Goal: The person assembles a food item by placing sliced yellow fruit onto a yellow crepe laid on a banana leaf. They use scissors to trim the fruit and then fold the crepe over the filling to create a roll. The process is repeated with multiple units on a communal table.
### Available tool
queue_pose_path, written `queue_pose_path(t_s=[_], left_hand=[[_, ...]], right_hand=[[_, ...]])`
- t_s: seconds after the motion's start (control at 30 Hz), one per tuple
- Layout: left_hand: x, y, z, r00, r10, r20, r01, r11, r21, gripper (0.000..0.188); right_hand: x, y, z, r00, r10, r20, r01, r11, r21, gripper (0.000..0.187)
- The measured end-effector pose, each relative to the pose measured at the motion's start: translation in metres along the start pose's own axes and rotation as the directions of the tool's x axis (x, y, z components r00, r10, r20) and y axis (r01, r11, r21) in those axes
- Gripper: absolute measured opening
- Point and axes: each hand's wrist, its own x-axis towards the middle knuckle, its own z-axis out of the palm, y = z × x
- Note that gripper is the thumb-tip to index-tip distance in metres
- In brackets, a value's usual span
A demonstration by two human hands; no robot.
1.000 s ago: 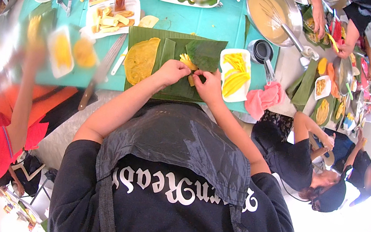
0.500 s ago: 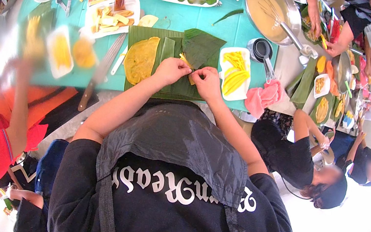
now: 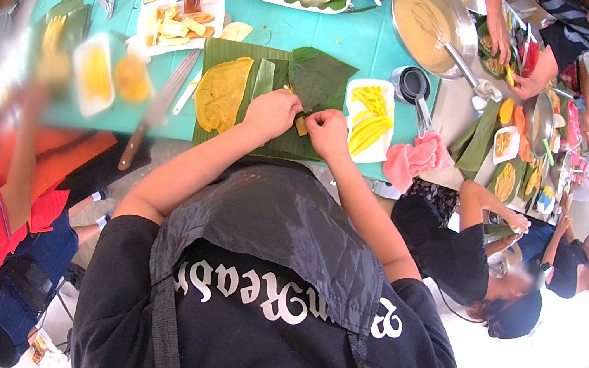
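Observation:
My left hand [image 3: 273,113] and my right hand [image 3: 329,132] are close together over the banana leaves, fingers pinched. What they pinch is too small to make out. Between them shows a small yellow piece [image 3: 302,124] with something dark and thin across it. Just beyond my fingers lies a folded dark green banana leaf [image 3: 321,78]. Left of my left hand, a round yellow-brown crepe [image 3: 221,95] rests on a wider leaf sheet [image 3: 227,50], beside a narrow leaf piece [image 3: 264,78].
Right of my hands stand a white tray of yellow mango strips [image 3: 373,123], black measuring cups [image 3: 413,83], a pink cloth [image 3: 415,161] and a batter bowl with whisk [image 3: 424,29]. At left are a long knife [image 3: 158,109] and a tray of cut pieces [image 3: 177,25]. Other people work on both sides.
My fingertips, nearly touching before, have drawn slightly apart, and more of the small yellow piece shows between them. The crepe and leaves stay in place.

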Motion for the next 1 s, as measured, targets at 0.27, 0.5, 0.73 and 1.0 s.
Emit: queue_pose_path(t_s=[0.27, 0.5, 0.73, 1.0], left_hand=[[0.001, 0.006, -0.008, 0.999, 0.030, -0.029, -0.026, 0.989, 0.147, 0.020], [0.001, 0.006, -0.010, 0.997, 0.065, -0.032, -0.058, 0.979, 0.194, 0.019], [0.001, 0.006, -0.014, 1.000, -0.005, 0.018, 0.002, 0.987, 0.159, 0.020], [0.001, 0.000, -0.016, 0.999, 0.037, 0.030, -0.040, 0.993, 0.114, 0.018]], right_hand=[[0.007, 0.001, 0.000, 0.991, 0.100, 0.089, -0.093, 0.993, -0.077, 0.019], [0.004, -0.006, -0.001, 0.996, 0.084, 0.016, -0.081, 0.987, -0.142, 0.020], [0.004, -0.007, -0.003, 0.999, 0.030, 0.022, -0.026, 0.984, -0.178, 0.023], [0.011, -0.006, -0.006, 0.968, 0.190, 0.162, -0.180, 0.981, -0.075, 0.028]])
